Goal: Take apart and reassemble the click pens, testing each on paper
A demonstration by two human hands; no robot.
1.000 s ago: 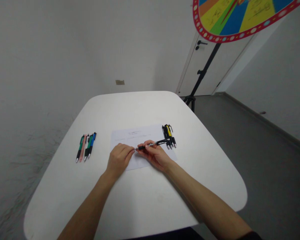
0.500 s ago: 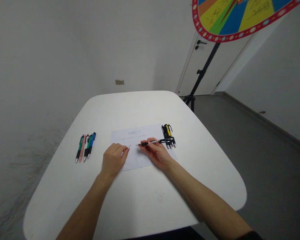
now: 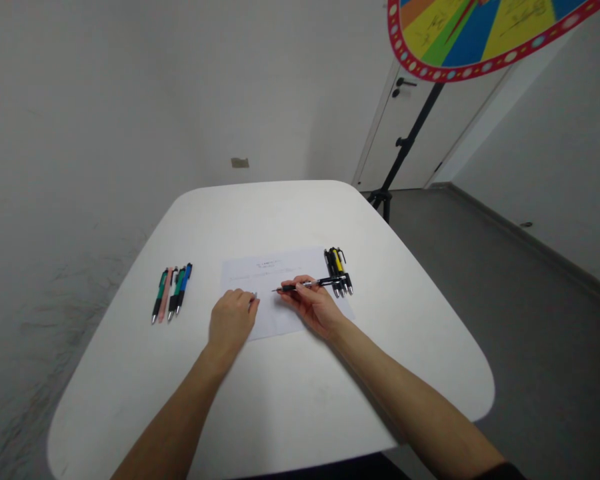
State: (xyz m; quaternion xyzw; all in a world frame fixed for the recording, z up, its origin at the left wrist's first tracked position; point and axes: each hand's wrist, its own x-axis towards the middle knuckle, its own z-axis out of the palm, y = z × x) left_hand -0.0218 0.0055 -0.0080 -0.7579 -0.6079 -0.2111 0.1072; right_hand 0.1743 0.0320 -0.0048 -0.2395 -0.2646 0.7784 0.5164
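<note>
My right hand pinches a black pen that lies level over a sheet of paper, its thin tip pointing left. My left hand rests on the paper's left part, fingers closed on a small pale piece that shows at its fingertips. A gap separates that piece from the pen's tip. The paper lies in the middle of a white table.
Several pens in green, pink and blue lie in a row at the table's left. A cluster of black and yellow pens lies by the paper's right edge. Behind the table stands a colourful wheel on a black tripod, beside a door.
My hands were together at the pen's tip; my left hand drew away to the left with a small pale piece, then edged slightly back. The pen stays in my right hand.
</note>
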